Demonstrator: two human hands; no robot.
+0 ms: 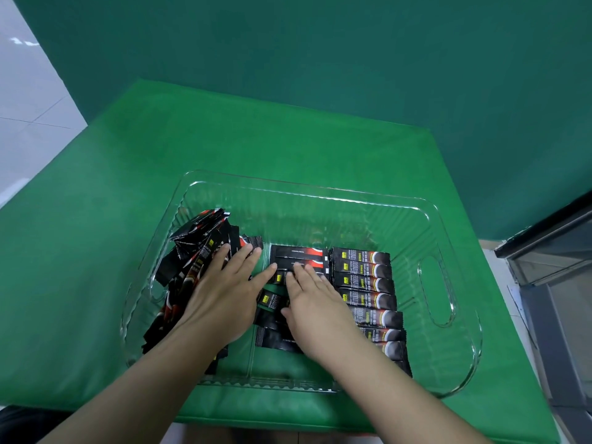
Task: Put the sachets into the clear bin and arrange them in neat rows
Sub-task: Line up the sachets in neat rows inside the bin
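The bin [435, 283] is clear, glossy plastic with ribbed walls that catch the light. The sachets [362, 277] look like smooth, slightly shiny printed foil or plastic film, black with red. The green tablecloth [224, 149] is matt cloth, softly creased. The backdrop [320, 43] seems matt fabric too.

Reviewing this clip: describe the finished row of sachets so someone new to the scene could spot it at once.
Find the clear bin on the green cloth. Along its right side, beside the right hand, lies the finished row. Its sachets lie flat and parallel, unlike the jumbled pile under the left hand.
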